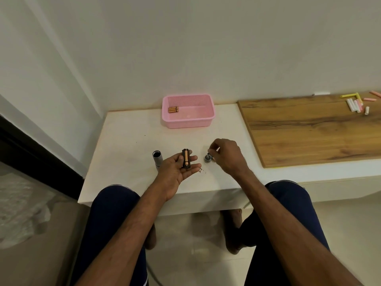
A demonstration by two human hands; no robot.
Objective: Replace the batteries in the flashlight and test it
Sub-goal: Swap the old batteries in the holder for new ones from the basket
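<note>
My left hand (179,169) lies palm up over the white table and holds a black battery holder (186,159) with copper-coloured batteries in it. The grey flashlight body (157,159) lies on the table just left of that hand, its open end facing away. My right hand (225,154) hovers over the flashlight's round end cap (207,157), which rests on the table; the fingertips are curled at the cap, and whether they pinch anything is unclear. More copper batteries (173,109) lie in the pink basket (208,118) at the back.
The low white table (127,153) stands against a white wall. A wooden board (309,129) lies on the right, with several chalk sticks (356,104) at its far end. Tiny dark specks (201,170) dot the table by my left fingertips. My knees are under the front edge.
</note>
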